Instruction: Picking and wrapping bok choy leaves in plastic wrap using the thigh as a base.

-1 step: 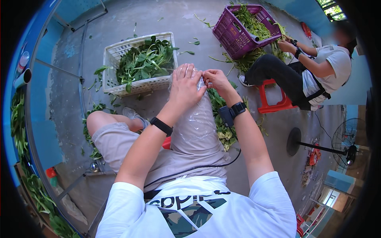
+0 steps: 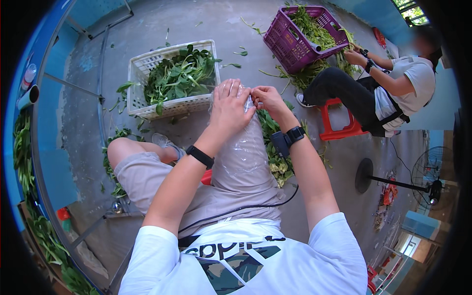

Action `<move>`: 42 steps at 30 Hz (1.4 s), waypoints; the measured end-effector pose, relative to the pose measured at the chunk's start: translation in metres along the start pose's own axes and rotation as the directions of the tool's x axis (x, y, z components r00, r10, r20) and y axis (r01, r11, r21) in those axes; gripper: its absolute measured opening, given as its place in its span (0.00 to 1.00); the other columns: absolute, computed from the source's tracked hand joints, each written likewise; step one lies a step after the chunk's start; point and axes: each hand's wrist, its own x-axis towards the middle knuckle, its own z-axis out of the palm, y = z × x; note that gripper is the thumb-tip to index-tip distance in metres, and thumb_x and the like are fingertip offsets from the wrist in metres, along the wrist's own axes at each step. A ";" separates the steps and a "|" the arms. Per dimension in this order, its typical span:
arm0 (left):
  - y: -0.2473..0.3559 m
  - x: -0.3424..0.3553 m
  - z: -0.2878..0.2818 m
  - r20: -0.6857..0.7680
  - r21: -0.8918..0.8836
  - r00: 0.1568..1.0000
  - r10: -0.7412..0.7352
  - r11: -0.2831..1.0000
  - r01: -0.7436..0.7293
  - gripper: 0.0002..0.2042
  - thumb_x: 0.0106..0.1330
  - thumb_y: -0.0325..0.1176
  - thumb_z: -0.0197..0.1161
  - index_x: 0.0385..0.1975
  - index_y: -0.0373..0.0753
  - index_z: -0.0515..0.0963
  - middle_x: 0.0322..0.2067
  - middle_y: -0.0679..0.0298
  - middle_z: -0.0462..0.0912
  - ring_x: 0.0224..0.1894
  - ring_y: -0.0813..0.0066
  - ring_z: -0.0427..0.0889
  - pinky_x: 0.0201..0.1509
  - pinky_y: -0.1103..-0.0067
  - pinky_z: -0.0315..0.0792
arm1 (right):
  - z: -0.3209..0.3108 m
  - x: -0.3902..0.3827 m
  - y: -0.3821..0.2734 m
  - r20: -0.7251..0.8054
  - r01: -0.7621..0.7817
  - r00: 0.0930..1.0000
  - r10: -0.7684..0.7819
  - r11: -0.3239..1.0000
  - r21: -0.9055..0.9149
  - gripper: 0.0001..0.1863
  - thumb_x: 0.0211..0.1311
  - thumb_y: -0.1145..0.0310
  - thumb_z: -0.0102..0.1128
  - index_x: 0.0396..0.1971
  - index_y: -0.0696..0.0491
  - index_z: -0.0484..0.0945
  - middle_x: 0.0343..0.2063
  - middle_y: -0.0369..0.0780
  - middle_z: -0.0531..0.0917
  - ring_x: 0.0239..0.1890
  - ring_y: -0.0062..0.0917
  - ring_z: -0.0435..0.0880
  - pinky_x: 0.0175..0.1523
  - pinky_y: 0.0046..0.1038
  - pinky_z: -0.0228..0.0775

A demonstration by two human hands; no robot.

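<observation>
My left hand lies with fingers stretched out on a clear plastic bag that is spread over my right thigh and knee. My right hand pinches the bag's far edge, close beside my left fingertips. Just beyond both hands, a white slatted crate holds loose leafy greens. More greens lie beside my right leg.
At the right, a person on a red stool handles stems at a purple crate. A standing fan is at the lower right, and a metal frame with leafy greens runs along the left.
</observation>
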 end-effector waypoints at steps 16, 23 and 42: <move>0.001 0.001 -0.002 0.002 -0.024 1.000 0.000 1.000 0.000 0.29 0.68 0.52 0.65 0.67 0.48 0.78 0.74 0.48 0.68 0.79 0.48 0.61 0.81 0.49 0.50 | 0.001 0.012 0.004 -0.047 -0.001 0.999 0.000 1.000 -0.023 0.07 0.73 0.66 0.64 0.35 0.53 0.83 0.25 0.29 0.80 0.24 0.12 0.76 0.30 0.16 0.70; 0.000 0.000 -0.002 0.010 -0.021 1.000 0.000 1.000 0.000 0.29 0.67 0.52 0.67 0.66 0.47 0.78 0.74 0.48 0.67 0.79 0.49 0.60 0.80 0.49 0.51 | 0.000 0.004 -0.002 -0.139 0.132 0.977 -0.162 0.970 -0.203 0.09 0.70 0.72 0.63 0.45 0.55 0.88 0.32 0.31 0.86 0.30 0.12 0.80 0.32 0.18 0.74; -0.009 0.001 0.006 -0.002 -0.158 1.000 -0.004 0.987 0.003 0.41 0.71 0.67 0.57 0.78 0.47 0.63 0.78 0.47 0.60 0.82 0.48 0.53 0.81 0.42 0.41 | 0.000 0.007 0.015 -0.030 0.290 0.953 -0.300 0.940 -0.177 0.15 0.71 0.73 0.58 0.51 0.61 0.88 0.39 0.37 0.89 0.37 0.18 0.85 0.38 0.22 0.78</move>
